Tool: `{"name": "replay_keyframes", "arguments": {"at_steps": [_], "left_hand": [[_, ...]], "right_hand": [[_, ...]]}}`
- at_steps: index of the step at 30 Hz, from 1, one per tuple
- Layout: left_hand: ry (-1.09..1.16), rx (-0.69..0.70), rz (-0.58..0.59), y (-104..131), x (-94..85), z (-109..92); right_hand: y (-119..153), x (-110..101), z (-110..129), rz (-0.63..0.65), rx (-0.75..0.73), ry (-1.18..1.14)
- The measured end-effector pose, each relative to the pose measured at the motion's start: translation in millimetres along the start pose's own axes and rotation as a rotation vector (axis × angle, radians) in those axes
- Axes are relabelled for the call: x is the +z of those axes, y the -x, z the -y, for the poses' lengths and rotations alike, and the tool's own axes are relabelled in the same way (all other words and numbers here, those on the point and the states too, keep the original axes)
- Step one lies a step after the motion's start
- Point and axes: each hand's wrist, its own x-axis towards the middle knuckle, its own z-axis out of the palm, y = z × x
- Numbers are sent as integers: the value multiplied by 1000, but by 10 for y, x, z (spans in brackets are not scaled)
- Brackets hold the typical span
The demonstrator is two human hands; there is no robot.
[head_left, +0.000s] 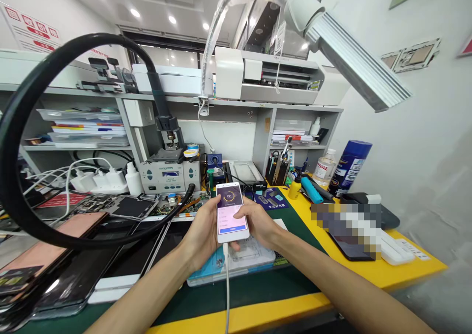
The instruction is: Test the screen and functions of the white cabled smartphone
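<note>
A white smartphone [233,236] is held upright above the bench, its screen lit with a dark upper band, a ring gauge and a blue bar at the bottom. My left hand [204,228] grips its left side, the fingers hidden behind it. On the right side, my right hand [260,223] also supports the phone, its thumb resting over the screen. A white charging cable [227,285] is plugged into the bottom edge and hangs toward me. Beneath the hands lies a clear plastic case [254,260] beside a blue sheet or packet [206,271].
A thick black hose [11,142] arches across the left from a grey soldering station [164,176]. Stacked phone parts [73,255] cover the left bench. A yellow bottle [295,189], a blue spray can [350,167] and a black tool holder [277,170] stand right. A lamp [361,58] hangs overhead.
</note>
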Motion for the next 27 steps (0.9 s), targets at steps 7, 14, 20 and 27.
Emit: {"name": "replay_keyframes", "arguments": {"at_steps": [7,14,20,27], "left_hand": [[-15,0,-12,27,38,-30],[-7,11,11,24,46,-33],[-16,-1,-2,18,44,-33],[-16,8,-11,6,25,-25]], "right_hand": [[-7,6,2,9,-5,-20],[4,25,27,11,-5,-48],[-18,13,11,19,6,-51],[-15,15,7,-23,15,16]]}}
